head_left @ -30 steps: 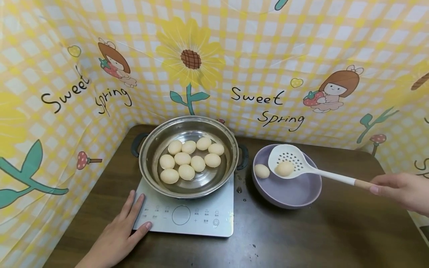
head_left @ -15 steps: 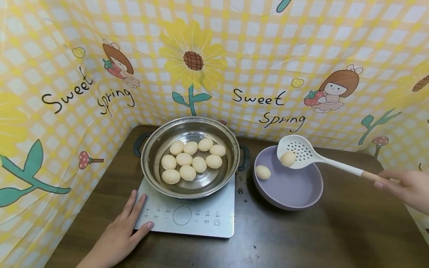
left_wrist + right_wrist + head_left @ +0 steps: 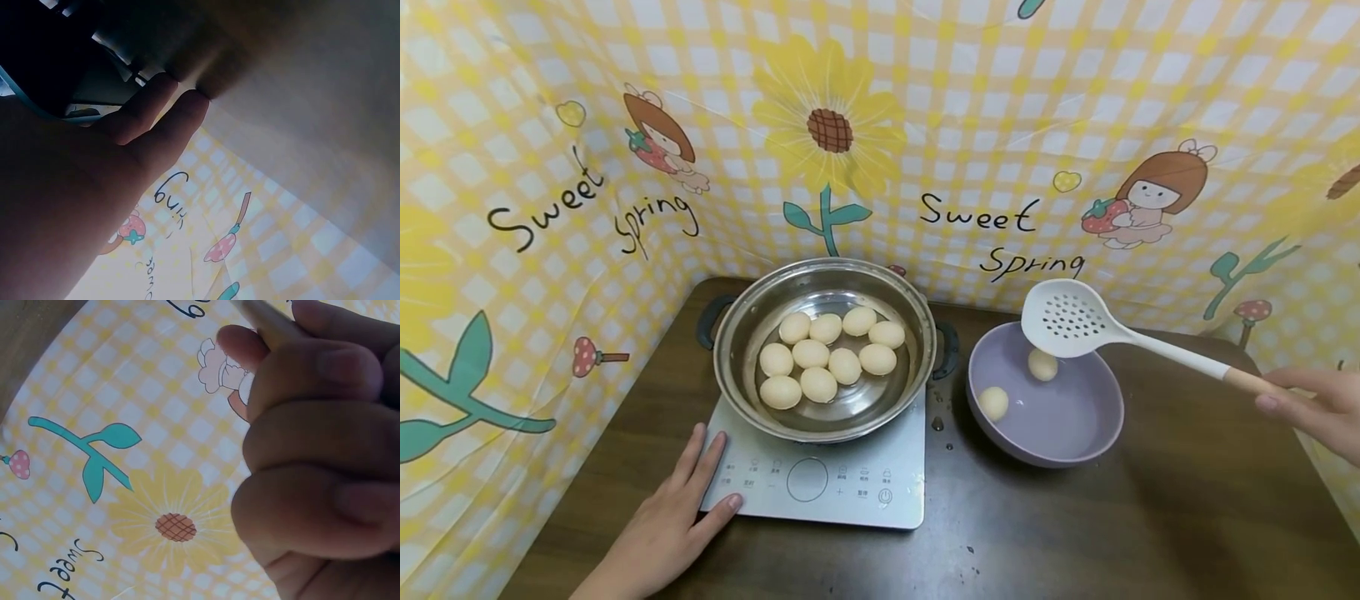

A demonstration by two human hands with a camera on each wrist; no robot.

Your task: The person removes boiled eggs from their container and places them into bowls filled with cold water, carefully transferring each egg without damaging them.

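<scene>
My right hand (image 3: pixel 1311 410) grips the wooden end of a white slotted spoon (image 3: pixel 1070 321), whose empty head hangs tilted above the back of a purple bowl (image 3: pixel 1101 429). Two eggs (image 3: pixel 1042 364) lie in that bowl, one at the back and one egg (image 3: pixel 994 402) at the left. In the right wrist view my curled fingers (image 3: pixel 312 450) wrap the handle. My left hand (image 3: pixel 662 517) lies flat on the table, fingers straight, touching the front left corner of the white induction cooker (image 3: pixel 820 483). A steel pan (image 3: pixel 737 367) on the cooker holds several eggs (image 3: pixel 829 360) in water.
A yellow checked "Sweet Spring" cloth (image 3: pixel 985 150) walls the brown table (image 3: pixel 1075 533) at the back and both sides. Water drops (image 3: pixel 936 425) lie between cooker and bowl. The pan has black side handles (image 3: pixel 703 321). The left wrist view shows only my palm (image 3: pixel 75 206) and the cloth.
The spoon tipped and rose; the egg it carried dropped into the purple bowl. The egg in the bowl rolled a little forward. My left hand stayed put.
</scene>
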